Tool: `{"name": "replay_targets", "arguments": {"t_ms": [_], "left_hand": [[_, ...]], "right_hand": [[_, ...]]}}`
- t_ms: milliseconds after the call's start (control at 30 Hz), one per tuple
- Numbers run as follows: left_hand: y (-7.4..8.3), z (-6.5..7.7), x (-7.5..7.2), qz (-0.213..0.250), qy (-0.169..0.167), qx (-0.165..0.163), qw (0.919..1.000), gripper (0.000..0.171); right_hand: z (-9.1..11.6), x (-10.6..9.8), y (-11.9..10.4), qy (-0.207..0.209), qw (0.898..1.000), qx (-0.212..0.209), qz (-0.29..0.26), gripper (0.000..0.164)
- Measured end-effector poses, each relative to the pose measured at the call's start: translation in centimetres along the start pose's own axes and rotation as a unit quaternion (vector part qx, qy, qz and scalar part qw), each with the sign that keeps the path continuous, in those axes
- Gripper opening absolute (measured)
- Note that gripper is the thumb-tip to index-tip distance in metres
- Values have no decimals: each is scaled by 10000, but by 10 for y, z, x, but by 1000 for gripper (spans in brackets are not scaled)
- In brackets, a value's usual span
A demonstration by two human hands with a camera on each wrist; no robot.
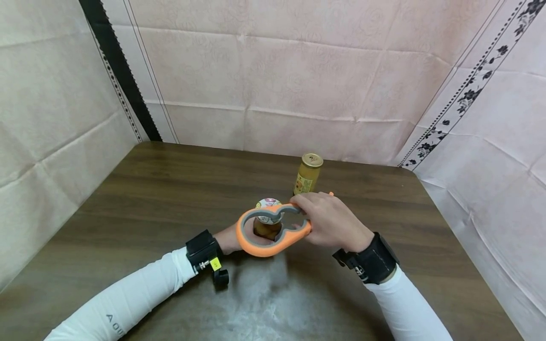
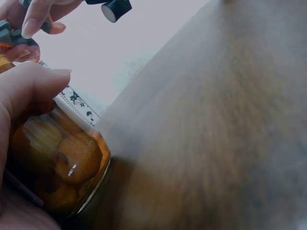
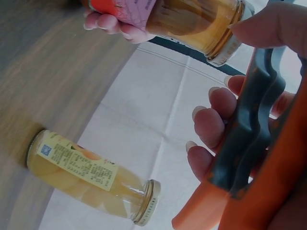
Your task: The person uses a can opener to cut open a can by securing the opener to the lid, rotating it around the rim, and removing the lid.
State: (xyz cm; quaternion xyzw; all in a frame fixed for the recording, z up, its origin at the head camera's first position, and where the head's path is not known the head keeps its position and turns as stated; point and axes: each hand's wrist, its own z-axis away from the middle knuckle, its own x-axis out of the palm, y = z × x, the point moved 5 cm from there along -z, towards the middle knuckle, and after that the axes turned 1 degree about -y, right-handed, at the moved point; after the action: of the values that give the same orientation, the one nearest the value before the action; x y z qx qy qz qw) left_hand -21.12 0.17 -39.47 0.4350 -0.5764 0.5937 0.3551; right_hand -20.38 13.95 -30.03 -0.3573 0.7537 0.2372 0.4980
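My left hand grips a glass jar of fruit with a printed lid, its thumb lying across the upper glass in the left wrist view. In the head view the jar stands upright and is partly hidden. My right hand holds an orange-and-grey jar opener by its handles. The opener's loop overlaps the jar and its lid in the head view. From the right wrist, the grey ridged inner grips show close beside the jar's lid, with the fingers wrapped around the far side.
A tall second jar of yellow fruit with a gold lid stands behind my right hand, near the back of the brown wooden table. Pale cloth hangs behind the table and along both sides.
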Motion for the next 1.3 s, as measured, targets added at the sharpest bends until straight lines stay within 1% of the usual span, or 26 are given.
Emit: {"name": "replay_targets", "arguments": {"t_ms": [33,67,100,167,200,300,333,400,467,500,567,733,800,900,933,1000,1033,1100,1133,1167,1200,1233,1267,1300], "left_hand": [[-1,-2,-2,696,239,-135,9972,46],[1,-2,-2,618,170,-78,9979,46],[9,-4,-7,597,76,-28,9982,46],[13,-3,-8,355,-12,177,9992,44],[13,-3,-8,326,-43,205,9992,42],[9,-6,-5,456,-124,67,9989,37],[8,-5,-4,507,-114,33,9986,36],[7,-6,-3,722,-118,-56,9973,31],[7,-6,-3,806,-108,-81,9967,30],[7,-6,-3,778,-90,-72,9969,30],[8,-6,-4,790,-69,-2,9969,28],[8,-7,-6,772,-109,413,9961,20],[6,-9,-6,826,-164,543,9950,21],[2,-10,-5,753,-130,551,9955,27],[-3,-10,0,692,-95,617,9957,28],[-6,-9,1,679,-79,611,9958,33],[-10,-9,5,625,-60,661,9958,34],[-11,-7,6,599,-38,671,9959,35],[-11,-7,5,598,-20,623,9963,35],[-7,-6,1,624,-18,540,9966,33],[-6,-5,0,619,-9,497,9968,31],[-6,-5,-1,585,-8,454,9973,30],[-2,-3,-6,568,-6,348,9978,32],[-1,-3,-7,544,-25,291,9981,33]], "right_hand": [[-1,-1,0,-16,10000,19,1,37],[-2,-1,0,-36,10000,47,0,37],[-2,-1,0,-56,10000,65,0,37],[-3,-1,0,-83,9999,84,20,38],[-3,-1,0,-83,9999,84,29,39],[-4,-2,1,-82,9999,68,62,40],[-4,-3,1,-77,9999,55,73,41],[-5,-4,1,-60,9999,38,79,41],[-6,-5,1,-48,10000,34,68,41],[-6,-5,1,-37,10000,34,54,41],[-6,-5,0,-15,10000,37,33,40],[-4,-1,-3,-26,10000,32,38,37],[-4,1,-4,-59,10000,36,46,37],[-3,2,-5,-79,9999,72,45,37],[-3,2,-5,-81,9999,72,52,38],[-3,2,-5,-78,9999,81,54,38],[-3,2,-5,-74,9999,82,56,38],[-4,2,-6,-86,9999,90,45,39],[-4,2,-6,-91,9999,91,49,39],[-4,2,-6,-102,9999,94,51,39],[-4,2,-6,-115,9999,98,47,40],[-4,3,-7,-127,9999,102,46,40],[-4,3,-7,-142,9998,104,41,40],[-4,3,-7,-153,9998,99,49,40]]}}
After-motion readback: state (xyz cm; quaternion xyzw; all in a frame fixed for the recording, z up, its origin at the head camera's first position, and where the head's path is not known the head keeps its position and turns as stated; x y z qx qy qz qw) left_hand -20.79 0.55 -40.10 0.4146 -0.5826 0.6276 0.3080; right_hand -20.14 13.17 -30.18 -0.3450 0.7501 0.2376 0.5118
